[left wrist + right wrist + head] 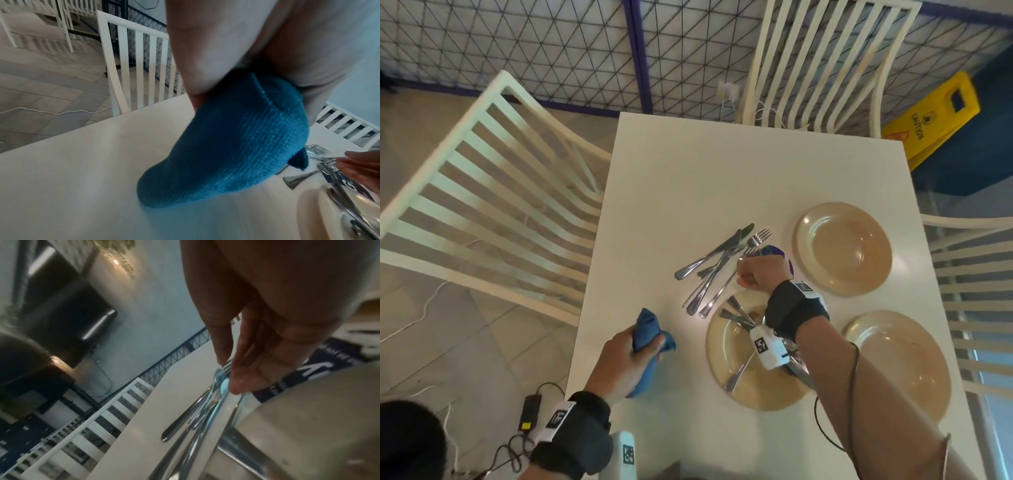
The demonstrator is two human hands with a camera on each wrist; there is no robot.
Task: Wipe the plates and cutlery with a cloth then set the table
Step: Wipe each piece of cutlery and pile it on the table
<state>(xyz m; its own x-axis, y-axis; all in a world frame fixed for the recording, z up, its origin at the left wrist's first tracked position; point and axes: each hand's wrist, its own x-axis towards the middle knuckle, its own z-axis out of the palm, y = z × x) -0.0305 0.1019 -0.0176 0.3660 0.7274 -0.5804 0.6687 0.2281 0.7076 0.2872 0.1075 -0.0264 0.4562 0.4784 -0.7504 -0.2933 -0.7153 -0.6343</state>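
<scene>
Cutlery pile (pixel 719 270) lies on the bench (pixel 681 178) beside three plates. Right hand (pixel 762 272) apparently pinches one fork head; left hand (pixel 626 359) clamps the cloth (pixel 652 339). Lift that piece singly, then wipe along its length.

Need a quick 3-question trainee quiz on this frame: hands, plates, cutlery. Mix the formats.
1. True or false: the left hand grips the blue cloth.
2. How many plates are on the table?
3. The right hand pinches: A) a plate rim B) a fork in the loose cutlery pile C) the cloth

Key: 1 true. 2 three: far plate, near-right plate, plate with cutlery on it. 3 B.
</scene>
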